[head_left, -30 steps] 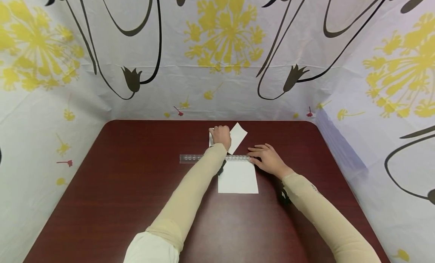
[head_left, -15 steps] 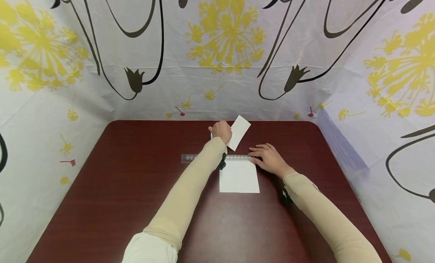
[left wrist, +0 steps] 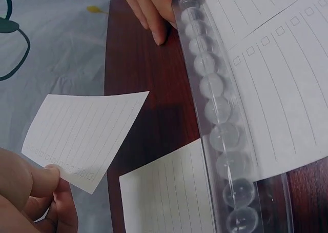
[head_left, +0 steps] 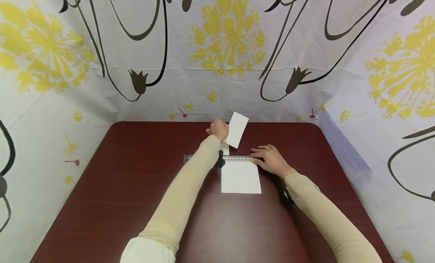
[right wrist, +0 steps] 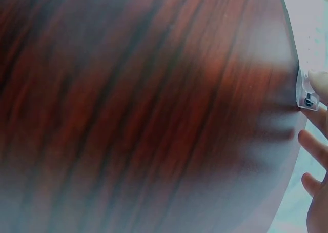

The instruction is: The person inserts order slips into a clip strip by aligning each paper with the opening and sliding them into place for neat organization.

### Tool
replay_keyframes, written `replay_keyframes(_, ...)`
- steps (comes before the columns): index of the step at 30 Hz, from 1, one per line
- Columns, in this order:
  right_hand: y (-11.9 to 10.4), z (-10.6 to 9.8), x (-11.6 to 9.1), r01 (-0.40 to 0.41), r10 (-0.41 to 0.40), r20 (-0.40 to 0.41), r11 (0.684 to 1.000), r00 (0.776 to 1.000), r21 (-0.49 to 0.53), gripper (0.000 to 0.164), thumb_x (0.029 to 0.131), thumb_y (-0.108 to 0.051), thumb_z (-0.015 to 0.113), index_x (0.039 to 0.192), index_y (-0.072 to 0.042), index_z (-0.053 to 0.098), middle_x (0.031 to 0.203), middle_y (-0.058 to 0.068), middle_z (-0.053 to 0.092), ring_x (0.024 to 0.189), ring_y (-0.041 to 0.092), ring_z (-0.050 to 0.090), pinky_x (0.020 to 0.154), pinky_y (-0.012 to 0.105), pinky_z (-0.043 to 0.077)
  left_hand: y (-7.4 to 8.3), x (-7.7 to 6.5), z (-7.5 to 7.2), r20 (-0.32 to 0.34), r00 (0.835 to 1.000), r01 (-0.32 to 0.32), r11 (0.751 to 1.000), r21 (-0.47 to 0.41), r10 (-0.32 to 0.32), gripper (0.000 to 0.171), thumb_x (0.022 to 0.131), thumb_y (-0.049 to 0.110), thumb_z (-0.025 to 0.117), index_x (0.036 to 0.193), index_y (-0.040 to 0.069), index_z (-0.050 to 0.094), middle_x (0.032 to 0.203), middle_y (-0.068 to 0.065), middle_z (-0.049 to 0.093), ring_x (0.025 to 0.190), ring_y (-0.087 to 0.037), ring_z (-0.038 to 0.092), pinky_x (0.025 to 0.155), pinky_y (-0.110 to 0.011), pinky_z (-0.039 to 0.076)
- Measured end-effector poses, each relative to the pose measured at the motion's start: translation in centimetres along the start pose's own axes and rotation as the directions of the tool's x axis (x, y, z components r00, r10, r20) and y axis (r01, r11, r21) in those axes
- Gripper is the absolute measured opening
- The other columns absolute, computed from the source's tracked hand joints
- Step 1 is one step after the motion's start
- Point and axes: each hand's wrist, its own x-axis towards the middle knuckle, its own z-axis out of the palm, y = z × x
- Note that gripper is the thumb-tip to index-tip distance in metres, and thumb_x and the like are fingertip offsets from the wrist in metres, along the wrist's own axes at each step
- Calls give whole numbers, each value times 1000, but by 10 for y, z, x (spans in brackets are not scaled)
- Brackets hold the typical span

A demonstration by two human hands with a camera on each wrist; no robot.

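My left hand [head_left: 218, 129] is raised above the far part of the table. In the left wrist view its thumb and fingers pinch a small piece of lined paper [left wrist: 84, 135] with a row of little boxes. A clear ruler [head_left: 238, 158] with a row of round bumps lies across the far edge of a larger lined sheet [head_left: 241, 180]. Beyond the ruler lies another lined paper piece [left wrist: 169, 192]; whether it continues underneath cannot be seen. My right hand [head_left: 272, 160] presses the ruler's right end with the thumb, its other fingers spread fairly straight.
The dark red-brown table [head_left: 146, 149] has rounded far corners. A patterned white cloth [head_left: 163, 93] hangs behind it and along both sides. Black wrist gear [head_left: 221, 159] sits under the left wrist, close above the ruler.
My left hand has shifted slightly back and to the left, carrying the small paper piece away from the ruler. More of the paper beyond the ruler shows. The right hand has stayed on the ruler.
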Motion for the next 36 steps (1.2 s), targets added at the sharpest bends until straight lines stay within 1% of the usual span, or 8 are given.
replay_keyframes(5, -1, -1, -1, -11, 11, 6, 1000, 1000, 4, 33, 98, -31, 62, 127, -17, 69, 141, 6, 61, 136, 33, 48, 118, 60, 25, -5, -5, -12, -10, 1000, 2, 999, -41, -3, 23, 101, 24, 56, 99, 14, 77, 110, -4, 75, 103, -26, 66, 105, -47, 39)
replay_keyframes(10, -1, -1, -1, -17, 17, 7, 1000, 1000, 14, 33, 98, -32, 61, 127, -17, 69, 142, 6, 60, 136, 33, 48, 119, 61, 23, -16, -8, -27, -31, 999, -31, 995, -90, 29, 23, 100, 22, 58, 102, 11, 77, 113, -6, 74, 109, -27, 65, 110, -51, 39)
replay_keyframes(13, -1, -1, -1, -15, 15, 6, 1000, 1000, 14, 34, 98, -32, 62, 127, -17, 69, 142, 7, 60, 136, 34, 48, 118, 62, 23, -24, -8, -35, -33, 999, -29, 993, -113, 25, 23, 99, 23, 58, 105, 10, 77, 114, -7, 74, 109, -28, 66, 106, -48, 46)
replay_keyframes(17, -1, -1, -1, -16, 16, 6, 1000, 1000, 19, 34, 98, -31, 62, 127, -16, 69, 142, 7, 60, 136, 34, 48, 118, 62, 23, -38, -5, -45, -20, 1000, -1, 988, -157, -2, 24, 98, 23, 59, 107, 9, 76, 115, -9, 74, 105, -29, 68, 95, -44, 55)
replay_keyframes(20, -1, 0, -2, -21, 21, 8, 1000, 1000, 22, 34, 98, -32, 61, 127, -16, 68, 142, 7, 60, 136, 34, 48, 118, 62, 24, -49, -2, -51, -22, 1000, 10, 982, -188, -15, 24, 97, 23, 61, 108, 7, 76, 116, -12, 73, 107, -31, 67, 93, -43, 55)
replay_keyframes(23, -1, 0, -2, -22, 22, 9, 1000, 1000, 21, 34, 98, -31, 61, 127, -16, 68, 142, 7, 60, 137, 34, 48, 118, 61, 24, -61, -1, -58, -26, 999, 12, 978, -208, -18, 25, 96, 23, 62, 109, 6, 75, 118, -13, 72, 110, -32, 66, 95, -44, 55)
replay_keyframes(29, -2, -1, -3, -17, 16, 7, 1000, 1000, 23, 33, 98, -30, 62, 127, -15, 68, 141, 8, 60, 136, 35, 49, 117, 62, 26, -84, -5, -75, 15, 999, 38, 968, -250, -35, 26, 97, 24, 62, 112, 5, 73, 122, -14, 69, 117, -33, 61, 100, -46, 52)
replay_keyframes(36, 0, 0, -2, -12, 12, 1, 1000, 1000, 19, 34, 98, -31, 62, 127, -16, 68, 142, 7, 60, 136, 34, 49, 117, 59, 27, -102, -10, -92, 54, 997, 70, 957, -282, -57, 29, 98, 23, 60, 116, 3, 70, 126, -16, 67, 119, -34, 61, 101, -47, 51)
